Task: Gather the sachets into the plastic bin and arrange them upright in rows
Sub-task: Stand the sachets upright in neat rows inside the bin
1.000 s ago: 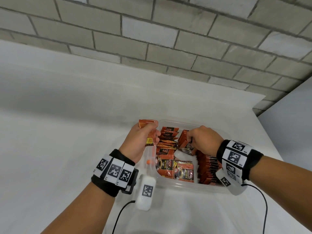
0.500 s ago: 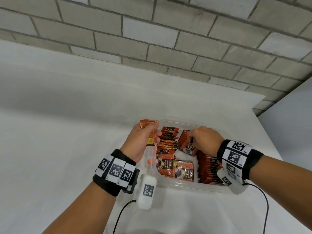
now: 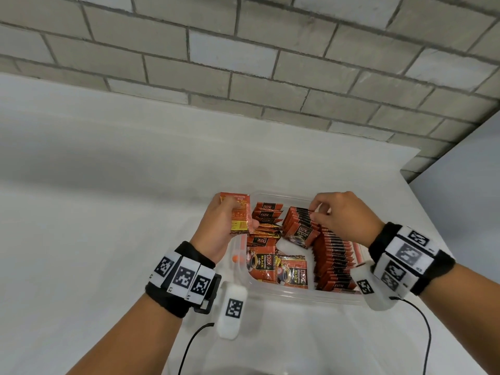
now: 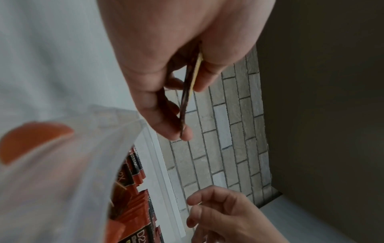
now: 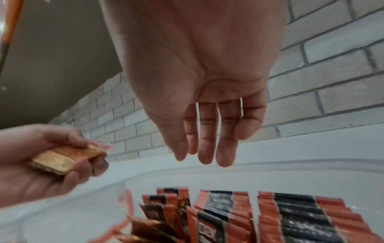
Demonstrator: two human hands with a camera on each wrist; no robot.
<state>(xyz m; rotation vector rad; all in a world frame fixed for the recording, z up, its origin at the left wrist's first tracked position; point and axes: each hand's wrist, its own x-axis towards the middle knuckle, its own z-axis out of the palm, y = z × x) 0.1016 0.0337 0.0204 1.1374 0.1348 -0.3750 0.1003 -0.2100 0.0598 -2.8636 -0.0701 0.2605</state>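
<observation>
The left hand [image 3: 220, 228] covers the lower edge of the sachet [image 3: 238, 215] in its grip; from the left wrist that sachet shows only as a thin dark edge. The right hand [image 3: 343, 215] hides the far end of the standing rows [image 3: 334, 255]. The right wrist view blurs the sachet print. The bin [image 4: 68, 172] is a foggy smear in the left wrist view, cut off below.
</observation>
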